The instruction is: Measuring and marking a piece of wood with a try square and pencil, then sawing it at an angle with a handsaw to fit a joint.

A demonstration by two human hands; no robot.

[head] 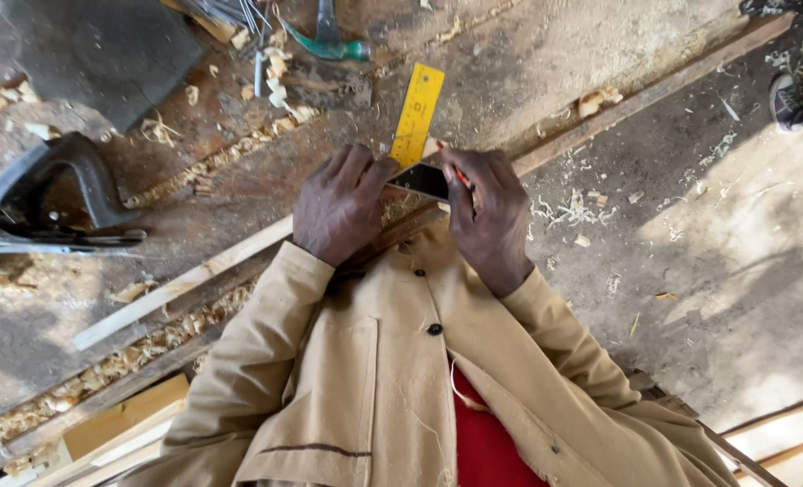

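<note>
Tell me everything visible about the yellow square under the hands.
The square has a flat yellow blade with printed graduations, metal by its look, and a dark stock at its near end. The blade points away from the person, tilted slightly right, across a pale wood strip on the dusty bench. The left hand presses on the stock's left side; the right hand holds its right side along with a red pencil. Both hands hide part of the stock.

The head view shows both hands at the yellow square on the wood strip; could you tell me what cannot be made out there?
- Pencil tip: right hand covers the red pencil.
- Square's dark stock: partly under the left hand.
- Yellow blade markings: too small.
- Wood strip: middle hidden by hands and sleeves.
</note>
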